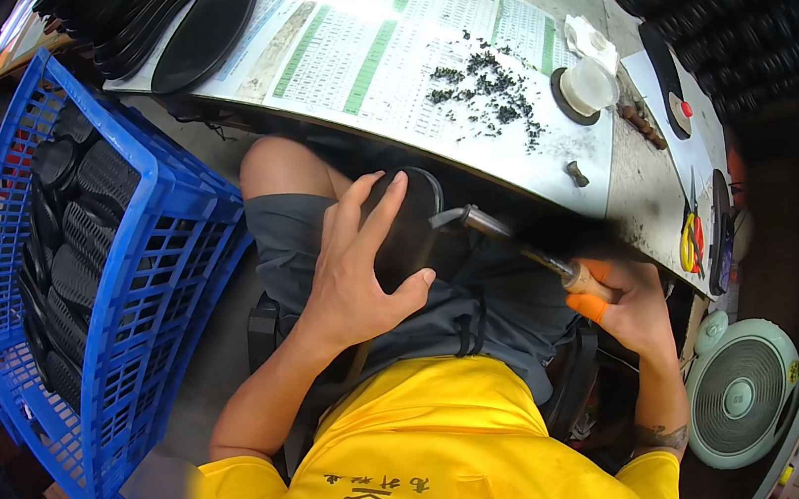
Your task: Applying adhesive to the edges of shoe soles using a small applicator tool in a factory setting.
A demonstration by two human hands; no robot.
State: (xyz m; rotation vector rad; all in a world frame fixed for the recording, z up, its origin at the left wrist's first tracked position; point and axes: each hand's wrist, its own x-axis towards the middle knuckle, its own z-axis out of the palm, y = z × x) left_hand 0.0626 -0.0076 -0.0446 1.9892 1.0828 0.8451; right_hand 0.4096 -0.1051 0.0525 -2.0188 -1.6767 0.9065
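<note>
Yellow shirt (440,414) lay nearest; beyond, the left hand (353,280) spread its fingers over a black sole (413,216). The right hand (638,305) gripped a wooden-handled tool (488,223); its tip hung by the sole's right edge.

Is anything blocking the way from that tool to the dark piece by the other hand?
Nothing visible stands between the bent-tipped tool in the right hand and the black piece by the left hand. Whether they touch, I can't tell.
</note>
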